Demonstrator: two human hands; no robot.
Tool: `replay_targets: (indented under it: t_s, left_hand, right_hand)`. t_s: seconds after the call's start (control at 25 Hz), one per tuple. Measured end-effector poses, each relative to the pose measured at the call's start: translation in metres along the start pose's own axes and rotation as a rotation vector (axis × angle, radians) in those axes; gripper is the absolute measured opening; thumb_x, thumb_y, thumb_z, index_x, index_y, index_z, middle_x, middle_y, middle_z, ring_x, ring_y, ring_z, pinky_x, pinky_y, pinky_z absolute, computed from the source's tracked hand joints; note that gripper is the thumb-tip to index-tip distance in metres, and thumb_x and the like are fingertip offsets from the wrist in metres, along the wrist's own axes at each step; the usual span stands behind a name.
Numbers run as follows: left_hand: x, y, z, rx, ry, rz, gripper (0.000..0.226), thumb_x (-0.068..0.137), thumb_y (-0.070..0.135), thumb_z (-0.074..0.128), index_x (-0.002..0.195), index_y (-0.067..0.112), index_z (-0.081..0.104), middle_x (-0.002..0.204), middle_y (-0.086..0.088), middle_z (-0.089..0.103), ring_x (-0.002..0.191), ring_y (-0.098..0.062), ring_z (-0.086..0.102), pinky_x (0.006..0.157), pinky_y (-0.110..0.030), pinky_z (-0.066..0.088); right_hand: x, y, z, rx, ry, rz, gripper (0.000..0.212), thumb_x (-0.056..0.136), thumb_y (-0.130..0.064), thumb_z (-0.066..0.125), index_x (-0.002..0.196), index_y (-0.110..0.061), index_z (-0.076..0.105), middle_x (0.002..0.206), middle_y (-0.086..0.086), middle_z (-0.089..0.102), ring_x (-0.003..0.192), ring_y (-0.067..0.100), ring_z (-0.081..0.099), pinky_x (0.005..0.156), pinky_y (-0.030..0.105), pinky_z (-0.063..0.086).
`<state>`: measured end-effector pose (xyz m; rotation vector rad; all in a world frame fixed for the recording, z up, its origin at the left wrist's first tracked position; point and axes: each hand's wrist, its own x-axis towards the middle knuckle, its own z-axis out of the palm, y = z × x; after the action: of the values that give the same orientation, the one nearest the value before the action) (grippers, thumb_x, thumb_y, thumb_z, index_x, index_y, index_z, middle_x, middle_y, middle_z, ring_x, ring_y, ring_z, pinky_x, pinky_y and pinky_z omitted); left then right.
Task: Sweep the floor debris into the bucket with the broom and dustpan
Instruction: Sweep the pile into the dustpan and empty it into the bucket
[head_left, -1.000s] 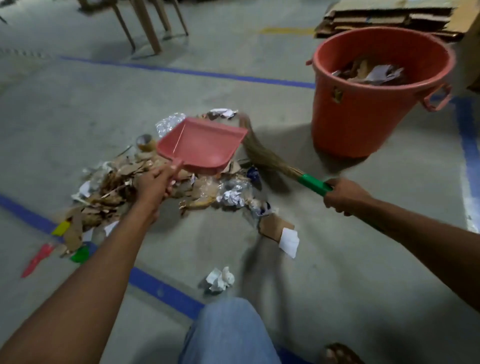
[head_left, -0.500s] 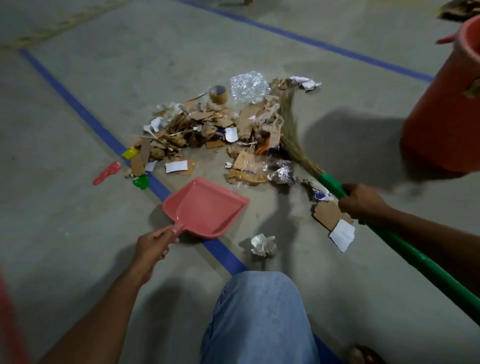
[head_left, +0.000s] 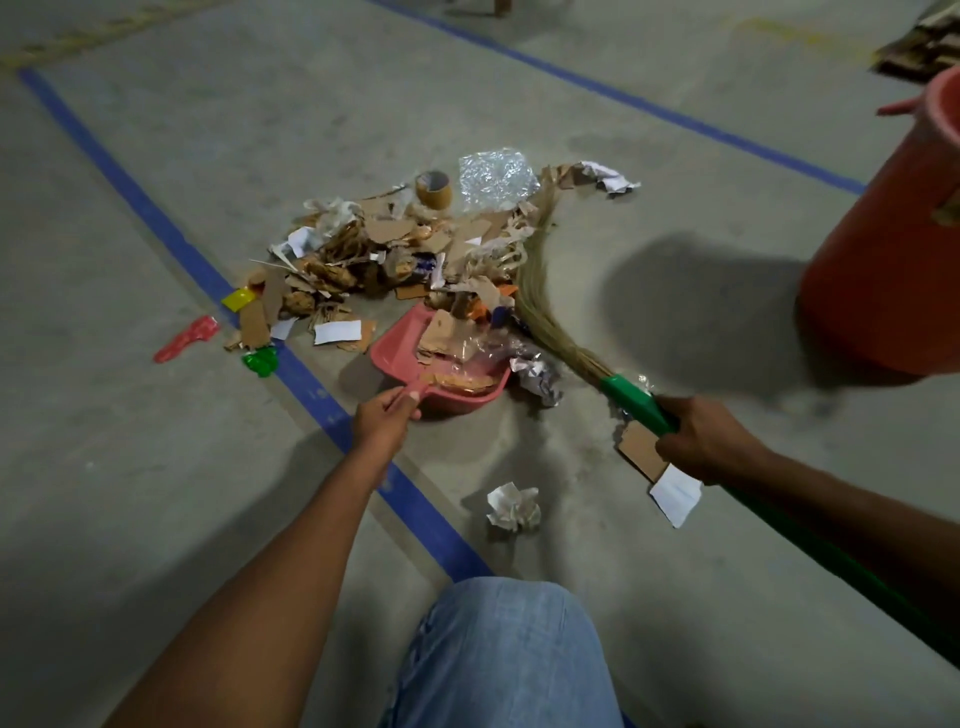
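Observation:
A pink dustpan (head_left: 400, 358) rests on the concrete floor at the near edge of the debris pile (head_left: 395, 249), with cardboard scraps and plastic film lying in it. My left hand (head_left: 382, 421) grips its short handle. My right hand (head_left: 701, 441) grips the green handle of the broom (head_left: 540, 291), whose straw bristles lie along the right side of the pile, touching it. The orange bucket (head_left: 883, 260) stands at the right edge, partly cut off by the frame.
Blue tape lines (head_left: 156, 223) cross the floor. A crumpled paper ball (head_left: 511, 506), a cardboard piece (head_left: 636, 449) and a white slip (head_left: 675, 493) lie near my knee (head_left: 498, 654). Red (head_left: 187, 338), green and yellow scraps lie left of the pile. Stacked cardboard sits top right.
The dustpan came down from the air and slid forward into the pile's near edge, and debris now lies in it. The broom bristles swept scraps toward it.

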<state>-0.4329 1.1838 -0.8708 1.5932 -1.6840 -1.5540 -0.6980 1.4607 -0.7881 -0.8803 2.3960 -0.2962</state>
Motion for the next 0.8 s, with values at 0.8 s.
replay_targets:
  t_s: [0.8]
  left_hand:
    - [0.047,-0.005,-0.056,0.176,0.044,0.049,0.041,0.098,0.040,0.066,0.132,0.019,0.068,0.083,0.001,0.071,0.070,-0.009,0.057,0.067,-0.029,0.045]
  right_hand:
    - [0.135,-0.027,-0.093,-0.417,0.130,0.020,0.049,0.084,-0.018,0.057,0.131,-0.027,0.058,0.097,0.011,0.068,0.077,0.034,0.068,0.069,0.040,0.059]
